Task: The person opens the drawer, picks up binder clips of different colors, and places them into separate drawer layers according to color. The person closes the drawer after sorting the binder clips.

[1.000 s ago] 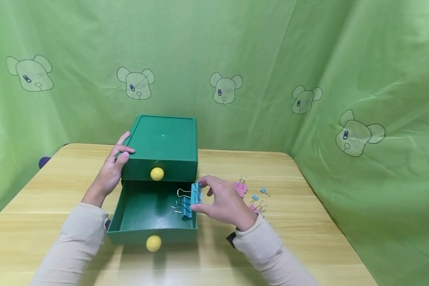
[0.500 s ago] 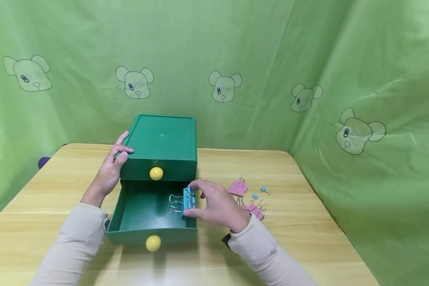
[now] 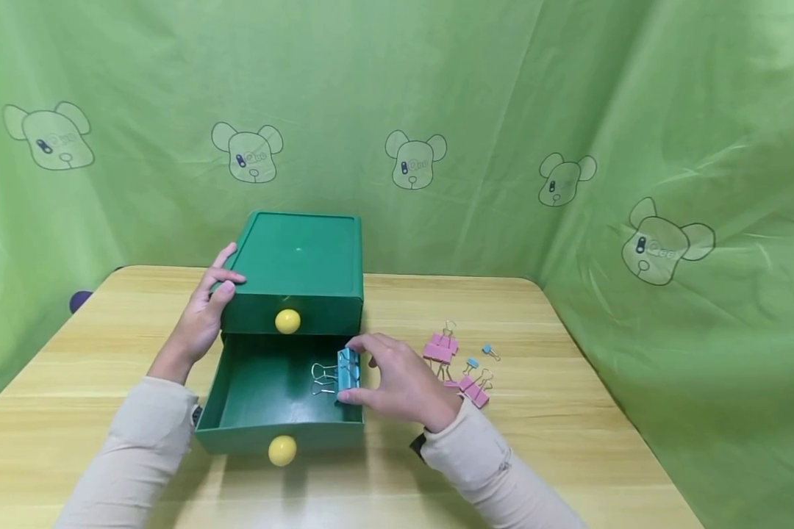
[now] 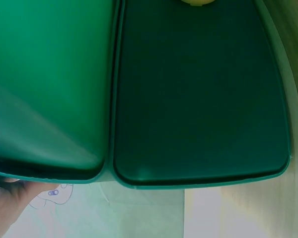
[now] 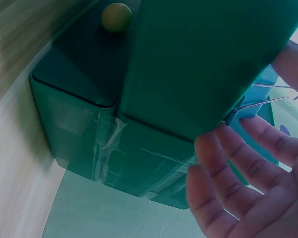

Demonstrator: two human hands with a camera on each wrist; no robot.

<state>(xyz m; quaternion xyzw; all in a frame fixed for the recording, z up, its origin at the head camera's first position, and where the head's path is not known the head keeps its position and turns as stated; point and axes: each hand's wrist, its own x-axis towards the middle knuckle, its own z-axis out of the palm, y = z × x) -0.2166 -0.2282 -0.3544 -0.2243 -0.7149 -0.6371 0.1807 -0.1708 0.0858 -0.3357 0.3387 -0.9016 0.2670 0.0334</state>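
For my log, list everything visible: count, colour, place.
Table: one, yellowish, underneath
Backdrop: one, green, behind
Cartoon heads: five, dark outlines, on backdrop
Unclear object: one, purple, past table's left edge
Drawer unit: one, green, on table, lower drawer open
Knobs: two, yellow, one per drawer
Large binder clip: at least one, blue, at lower drawer's right
Small binder clips: two, blue, on table, right
Other binder clips: at least three, pink, beside those
Sleeves: two, beige, head view's bottom
Wrist devices: two, black, near sleeve ends
Left hand: one, bare, at unit's left
Right hand: one, bare, pinching large clip
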